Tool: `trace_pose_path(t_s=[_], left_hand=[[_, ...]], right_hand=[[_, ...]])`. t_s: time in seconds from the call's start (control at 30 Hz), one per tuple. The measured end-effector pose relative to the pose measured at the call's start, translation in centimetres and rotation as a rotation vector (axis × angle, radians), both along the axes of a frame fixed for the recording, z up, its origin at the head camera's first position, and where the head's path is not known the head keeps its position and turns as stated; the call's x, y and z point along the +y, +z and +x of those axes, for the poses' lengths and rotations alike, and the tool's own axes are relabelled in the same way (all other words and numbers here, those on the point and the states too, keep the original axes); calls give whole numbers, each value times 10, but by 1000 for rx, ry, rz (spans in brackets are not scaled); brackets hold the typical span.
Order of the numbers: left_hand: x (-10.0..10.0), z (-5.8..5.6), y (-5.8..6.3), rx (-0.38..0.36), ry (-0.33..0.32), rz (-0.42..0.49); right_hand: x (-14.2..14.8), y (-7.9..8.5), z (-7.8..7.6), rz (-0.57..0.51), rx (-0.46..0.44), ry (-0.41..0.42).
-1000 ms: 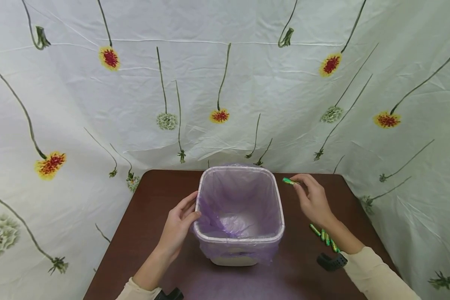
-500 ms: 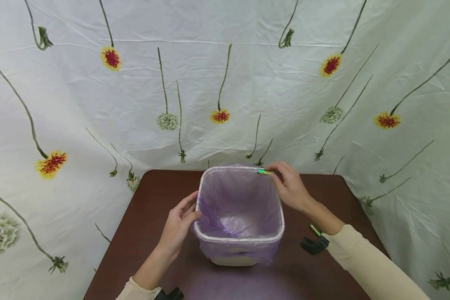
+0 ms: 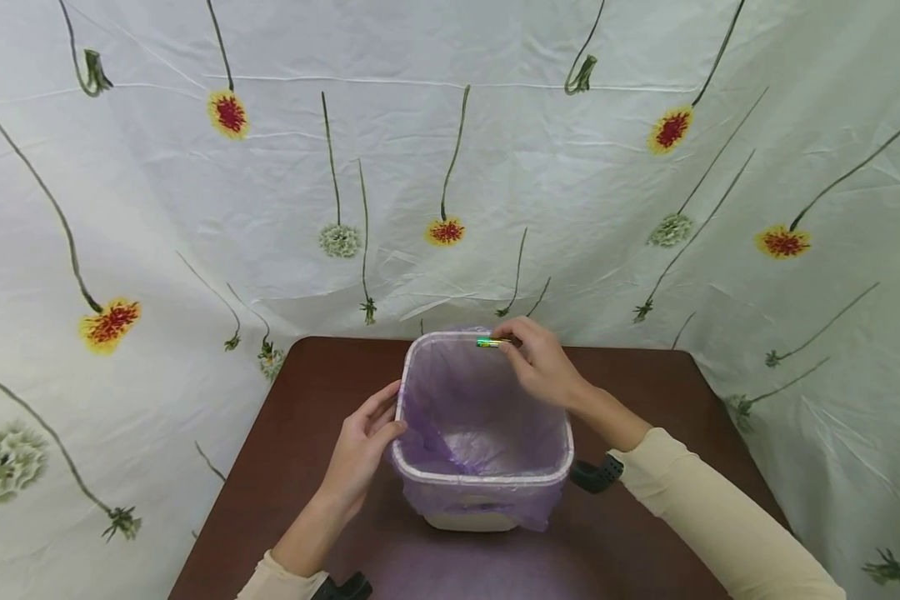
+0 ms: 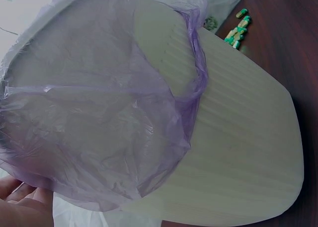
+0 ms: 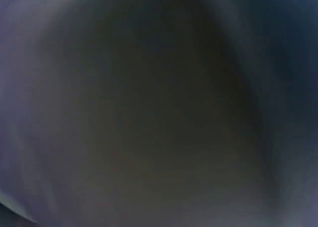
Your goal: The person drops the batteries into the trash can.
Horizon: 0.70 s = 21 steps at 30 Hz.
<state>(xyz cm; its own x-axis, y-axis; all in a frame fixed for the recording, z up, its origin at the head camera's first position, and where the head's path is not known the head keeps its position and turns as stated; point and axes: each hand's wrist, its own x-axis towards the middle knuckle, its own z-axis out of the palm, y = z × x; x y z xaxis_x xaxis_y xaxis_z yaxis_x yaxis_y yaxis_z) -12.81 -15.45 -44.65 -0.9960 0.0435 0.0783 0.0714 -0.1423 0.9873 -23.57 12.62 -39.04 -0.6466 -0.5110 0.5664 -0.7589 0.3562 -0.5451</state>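
Note:
A pale waste bin (image 3: 471, 522) lined with a thin purple bag (image 3: 506, 500) stands upright on the table. My left hand (image 3: 356, 454) grips its left rim, thumb on the inner side and fingers outside. Above the far part of the opening, my right hand (image 3: 543, 367) pinches a small green and gold battery (image 3: 487, 342) between thumb and fingertips. Folds of the bag lie against the inner walls. Several more such batteries (image 4: 237, 33) lie on the table in the left wrist view; in the head view the right sleeve hides them. The right wrist view is dark and blurred.
The dark brown table (image 3: 330, 392) reaches back to a white flower-printed cloth (image 3: 390, 167) that hangs behind and at both sides. A black strap device (image 3: 598, 473) is on my right wrist, close to the bin's right side.
My right hand has carried the battery leftward from beside the bin to over its opening. The right forearm now covers the loose batteries. My left hand keeps its grip on the rim.

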Motion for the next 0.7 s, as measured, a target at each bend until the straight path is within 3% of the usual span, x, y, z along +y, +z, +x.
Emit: trace_pose_path(t_s=[0.3,0.7], left_hand=[[1,0,-1,-1,9,0],[2,0,0,-17,7,8]], right_hand=[[-4,-1,-6,24,8,-15],[15,0,-6,46,24,-46]])
